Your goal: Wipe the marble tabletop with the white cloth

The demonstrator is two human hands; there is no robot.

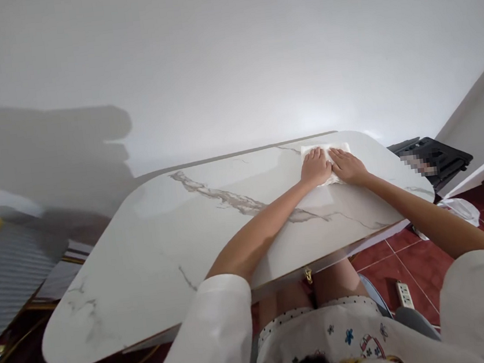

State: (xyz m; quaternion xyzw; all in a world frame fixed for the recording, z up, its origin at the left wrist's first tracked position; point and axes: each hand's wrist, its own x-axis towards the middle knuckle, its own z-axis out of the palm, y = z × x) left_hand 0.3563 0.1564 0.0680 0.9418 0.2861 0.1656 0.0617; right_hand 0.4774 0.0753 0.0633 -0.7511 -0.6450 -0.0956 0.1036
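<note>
A white cloth (pixel 341 145), folded flat, lies on the right part of a white marble-patterned table (pixel 163 225). My left hand (pixel 315 167) rests palm down on the cloth with its fingers stretched out. Beside it, my right hand (pixel 347 166) also lies flat on the cloth, its fingers extended and angled to the left. The two hands nearly meet at the thumbs. Much of the cloth is hidden beneath them.
A plain white wall (pixel 228 60) runs along the table's far side. To the right stands a black object (pixel 451 155), partly blurred, with a white plastic bag (pixel 464 211) below. A power strip (pixel 404 294) lies on the red tiled floor (pixel 421 260).
</note>
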